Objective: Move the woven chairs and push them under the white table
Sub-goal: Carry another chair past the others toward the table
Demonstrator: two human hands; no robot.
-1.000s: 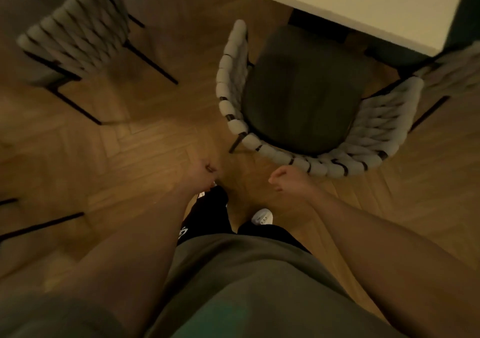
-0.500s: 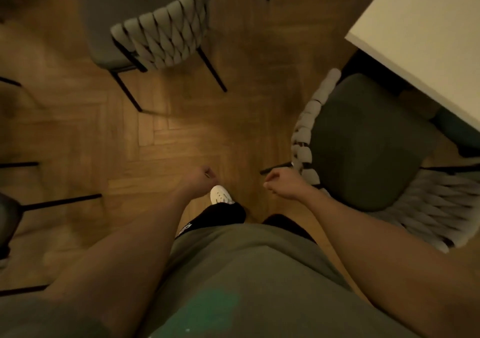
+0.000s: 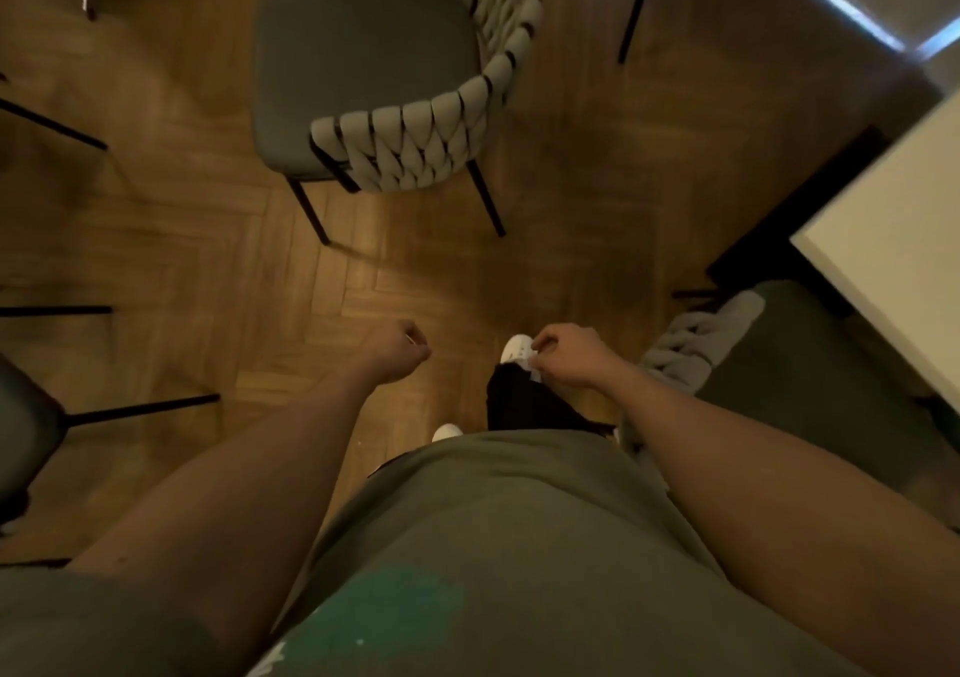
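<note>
since the earlier frame the view has been swung leftward: the free-standing woven chair (image 3: 384, 94) is now seen far and central on the wood floor (image 3: 171, 239), while the white table (image 3: 893, 239) and the chair already tucked under it (image 3: 779, 364) are shifted to the right edge. the left hand (image 3: 397, 350) and the right hand (image 3: 563, 355) are held near the body, apart, with fingers curled and nothing grasped. the chair is judged stiff and moderately light, best taken by the woven backrest rim (image 3: 415, 120).
</note>
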